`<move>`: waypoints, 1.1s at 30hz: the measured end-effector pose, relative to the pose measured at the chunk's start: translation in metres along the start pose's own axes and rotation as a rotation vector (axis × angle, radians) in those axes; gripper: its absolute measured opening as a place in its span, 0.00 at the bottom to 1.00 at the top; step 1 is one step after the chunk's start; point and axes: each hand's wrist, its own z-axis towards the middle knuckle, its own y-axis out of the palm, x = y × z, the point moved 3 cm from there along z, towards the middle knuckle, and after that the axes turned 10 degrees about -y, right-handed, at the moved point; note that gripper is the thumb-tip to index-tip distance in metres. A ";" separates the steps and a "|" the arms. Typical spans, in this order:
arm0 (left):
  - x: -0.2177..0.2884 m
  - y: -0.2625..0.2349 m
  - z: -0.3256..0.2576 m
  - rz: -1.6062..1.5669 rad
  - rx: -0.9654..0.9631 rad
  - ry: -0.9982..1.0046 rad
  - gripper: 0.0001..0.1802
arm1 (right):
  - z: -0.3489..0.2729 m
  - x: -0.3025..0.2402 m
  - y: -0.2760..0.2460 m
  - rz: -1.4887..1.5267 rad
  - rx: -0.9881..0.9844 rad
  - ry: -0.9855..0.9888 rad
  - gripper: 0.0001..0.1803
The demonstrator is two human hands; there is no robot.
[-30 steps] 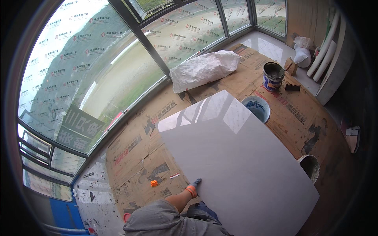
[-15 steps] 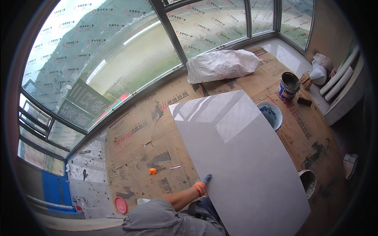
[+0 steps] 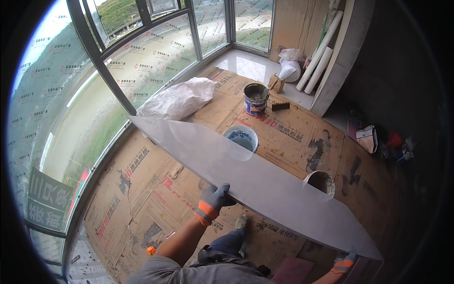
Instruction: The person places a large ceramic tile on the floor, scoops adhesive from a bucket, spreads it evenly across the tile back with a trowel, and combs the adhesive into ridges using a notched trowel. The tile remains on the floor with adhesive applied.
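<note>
A large light-grey tile point(image 3: 279, 194) stretches from the window side at far left to the lower right, tilted so that it looks narrow. My left hand point(image 3: 216, 197), in a dark grey glove with an orange cuff, is closed on the tile's near long edge, left of its middle. At the near right end, my right hand point(image 3: 344, 259), gloved alike, grips the same edge near the corner. Part of its fingers is hidden by the tile. Beyond the tile's far edge stand a pale bucket of water point(image 3: 246, 137) and a smeared white bucket point(image 3: 321, 182), each partly covered by it.
Printed cardboard sheets point(image 3: 137, 189) cover the floor. Further off are a dark-filled pail point(image 3: 256, 100), a notched trowel point(image 3: 280, 106) and a crumpled white sack point(image 3: 179, 98). Tall windows point(image 3: 156, 52) line the left. White rolls point(image 3: 321, 57) lean by the wall. An orange lump point(image 3: 151, 250) lies near my left arm.
The tile has turned and tilted from broad face-up to a slanting, narrow look. My left hand has risen with its edge. My right hand has come into view, and the view has swung right.
</note>
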 end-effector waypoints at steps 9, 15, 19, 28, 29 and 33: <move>0.118 0.097 0.056 0.416 -0.104 0.150 0.37 | 0.083 -0.055 0.142 -0.023 0.248 -0.446 0.20; 0.180 0.147 0.106 0.995 0.019 0.378 0.36 | 0.122 -0.075 0.223 -0.114 0.214 -0.343 0.27; 0.208 0.232 0.064 1.181 0.462 1.361 0.31 | 0.149 -0.103 0.258 -0.150 0.288 -0.390 0.25; 0.210 0.338 0.152 1.564 -0.087 1.662 0.35 | 0.138 -0.066 0.342 0.402 0.214 -0.511 0.38; 0.217 0.346 0.155 1.544 -0.098 1.676 0.36 | 0.173 -0.028 0.307 0.577 0.195 -0.549 0.36; 0.224 0.364 0.170 1.537 -0.097 1.774 0.37 | 0.185 0.135 0.337 0.338 0.046 -0.174 0.37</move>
